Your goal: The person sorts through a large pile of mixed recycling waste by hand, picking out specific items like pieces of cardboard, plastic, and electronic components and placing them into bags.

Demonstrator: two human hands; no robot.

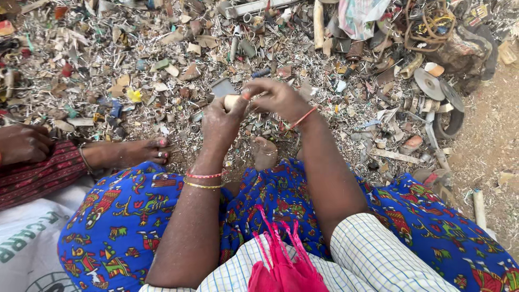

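Small pale cylinder (231, 101) clenched in left hand (220, 123); its end picked at by right hand (275, 97) fingertips, pinched shut. Scrap litter (162, 70) spread beyond grip. Steady hold judged needed next.

Small cylinder (231, 101) half-hidden by fingers (236, 106)

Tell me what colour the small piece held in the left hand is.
Pale cream or tan small piece, seen from the head view.

White checked sleeves (373, 254); blue patterned skirt (119, 216); red and gold bangles (204, 179); pink tassels (281, 265).
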